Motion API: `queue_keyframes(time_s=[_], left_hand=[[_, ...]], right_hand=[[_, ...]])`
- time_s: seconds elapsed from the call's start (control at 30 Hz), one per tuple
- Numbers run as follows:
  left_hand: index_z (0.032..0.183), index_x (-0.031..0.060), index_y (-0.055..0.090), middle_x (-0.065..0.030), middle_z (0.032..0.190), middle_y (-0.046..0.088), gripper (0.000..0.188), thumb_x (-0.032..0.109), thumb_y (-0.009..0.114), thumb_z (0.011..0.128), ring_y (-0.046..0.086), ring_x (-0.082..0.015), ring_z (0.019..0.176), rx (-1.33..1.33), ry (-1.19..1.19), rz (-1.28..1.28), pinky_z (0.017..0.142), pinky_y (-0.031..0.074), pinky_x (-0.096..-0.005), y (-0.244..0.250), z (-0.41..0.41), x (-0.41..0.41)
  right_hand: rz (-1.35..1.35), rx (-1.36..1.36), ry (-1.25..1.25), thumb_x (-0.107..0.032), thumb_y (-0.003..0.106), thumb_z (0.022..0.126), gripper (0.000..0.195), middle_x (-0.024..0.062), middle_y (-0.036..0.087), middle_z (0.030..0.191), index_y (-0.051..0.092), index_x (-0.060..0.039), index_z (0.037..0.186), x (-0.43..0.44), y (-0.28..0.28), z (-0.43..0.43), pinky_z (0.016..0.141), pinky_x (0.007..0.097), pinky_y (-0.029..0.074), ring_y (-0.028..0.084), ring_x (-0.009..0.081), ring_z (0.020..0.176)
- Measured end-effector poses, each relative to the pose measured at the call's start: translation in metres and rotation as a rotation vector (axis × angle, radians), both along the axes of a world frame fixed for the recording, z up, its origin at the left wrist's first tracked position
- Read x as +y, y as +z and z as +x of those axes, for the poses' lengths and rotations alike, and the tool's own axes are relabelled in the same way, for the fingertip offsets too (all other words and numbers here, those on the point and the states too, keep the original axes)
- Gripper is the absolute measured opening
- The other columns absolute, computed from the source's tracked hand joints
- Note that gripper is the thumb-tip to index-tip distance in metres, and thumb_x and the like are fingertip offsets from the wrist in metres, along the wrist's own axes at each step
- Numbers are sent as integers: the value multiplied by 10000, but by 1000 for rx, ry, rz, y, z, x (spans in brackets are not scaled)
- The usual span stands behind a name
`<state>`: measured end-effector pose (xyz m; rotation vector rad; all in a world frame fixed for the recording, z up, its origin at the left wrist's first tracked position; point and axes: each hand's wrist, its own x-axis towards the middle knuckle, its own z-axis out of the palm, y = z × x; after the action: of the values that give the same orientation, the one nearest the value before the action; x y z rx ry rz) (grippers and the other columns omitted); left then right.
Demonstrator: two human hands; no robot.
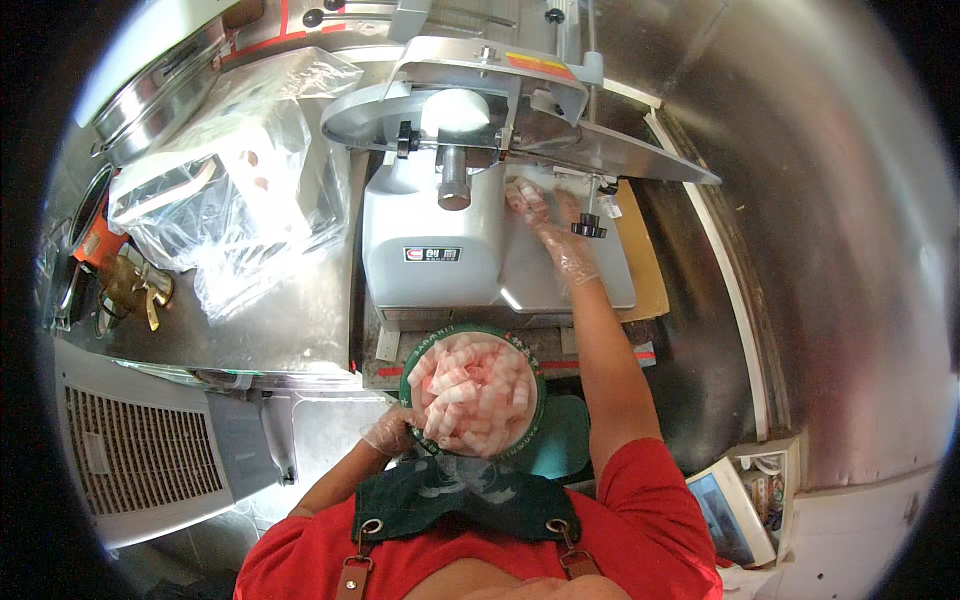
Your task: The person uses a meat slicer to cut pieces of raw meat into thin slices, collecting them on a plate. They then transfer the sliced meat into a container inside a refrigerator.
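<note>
A round bowl with a dark green, printed rim (406, 373) is heaped with rolled slices of pale pink and white meat (472, 390). My left hand (397, 430), in a clear plastic glove, grips the bowl at its lower left rim. Beyond it stands a grey electric meat slicer (431, 232) with a round blade (360, 112). My right hand (561, 229), also gloved, reaches over the slicer's flat metal base (555, 289) beneath the carriage. A few meat rolls (525, 196) are against its thumb side; whether the fingers grip them is unclear.
A plastic-covered white appliance (247, 180) stands on the steel counter (285, 322) at left, near a brass-coloured tool (154, 289) and a steel pot (161, 94). Cardboard (646, 255) lies under the slicer. The slicer's black knob (589, 226) sits just right of my right wrist.
</note>
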<state>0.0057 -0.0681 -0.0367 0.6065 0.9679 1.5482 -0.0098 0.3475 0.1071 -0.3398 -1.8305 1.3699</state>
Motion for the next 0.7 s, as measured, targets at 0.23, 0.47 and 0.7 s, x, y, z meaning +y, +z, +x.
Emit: queue_keyframes(time_s=[0.23,0.47,0.7], left_hand=[[1155,28,469,-89,1075,560,564,22,542,596,575,-189,913,-517,32,-142,766,484,-317,80,3,24],[1205,34,422,-97,1106,546,625,31,540,591,569,-201,929,-415,51,-202,766,485,-320,76,4,21],[1255,40,375,-105,1136,532,688,40,539,586,562,-213,945,-381,43,-224,765,487,-322,82,1,28]], right_hand=[[1311,-946,-238,-264,446,868,365,121,473,1236,473,-176,1221,2,44,-45,992,363,310,402,296,1179],[844,-1287,-157,-288,495,833,474,157,405,1295,429,-58,1242,-32,77,-54,997,373,318,363,307,1215],[346,-658,-52,-363,594,756,476,152,518,1106,535,-31,1091,-32,36,33,872,338,406,512,256,989]])
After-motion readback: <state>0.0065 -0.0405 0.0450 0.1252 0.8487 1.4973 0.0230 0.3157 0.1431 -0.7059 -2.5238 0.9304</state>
